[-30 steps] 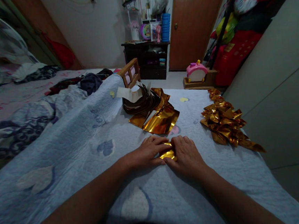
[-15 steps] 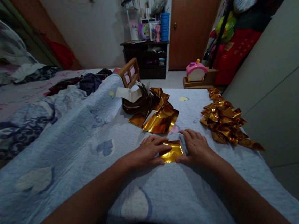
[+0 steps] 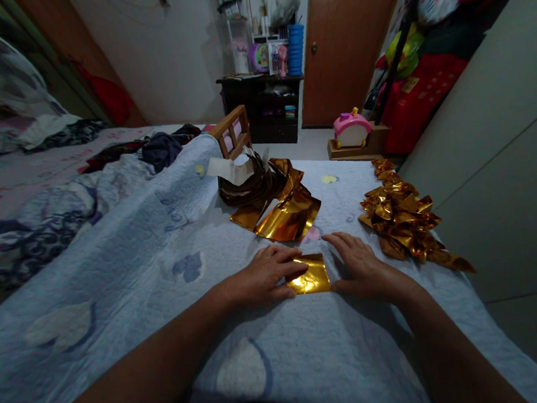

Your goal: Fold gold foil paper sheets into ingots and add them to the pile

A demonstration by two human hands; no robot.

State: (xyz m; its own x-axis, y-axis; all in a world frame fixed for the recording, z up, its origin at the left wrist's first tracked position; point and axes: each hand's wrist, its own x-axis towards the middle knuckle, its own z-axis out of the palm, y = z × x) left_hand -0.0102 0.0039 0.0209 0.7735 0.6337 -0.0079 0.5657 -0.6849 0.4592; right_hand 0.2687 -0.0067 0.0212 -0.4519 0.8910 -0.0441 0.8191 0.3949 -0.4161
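A small rectangle of gold foil paper [image 3: 316,275] lies flat on the quilt between my hands. My left hand [image 3: 268,275] holds its left side down, with one finger across the top and the thumb at the lower left corner. Just off the right edge is my right hand [image 3: 359,267], open, its thumb and fingers spread and its thumb tip close to the lower right corner. Beyond both hands rests a curved stack of foil paper [image 3: 252,184] with loose gold sheets [image 3: 293,215] fanned in front. Folded gold foil pieces [image 3: 399,215] are heaped to the right.
A pale blue quilt [image 3: 161,317] with heart shapes covers the surface and rises in a ridge at left. A wooden rail [image 3: 234,132] stands behind the stack. Further back are a dark cabinet [image 3: 260,111], a pink toy [image 3: 352,128] and a door [image 3: 330,52]. A pale panel [image 3: 505,174] borders the right.
My right hand has shifted slightly right, and its thumb has come off the foil paper's lower right corner. My left hand stays where it was.
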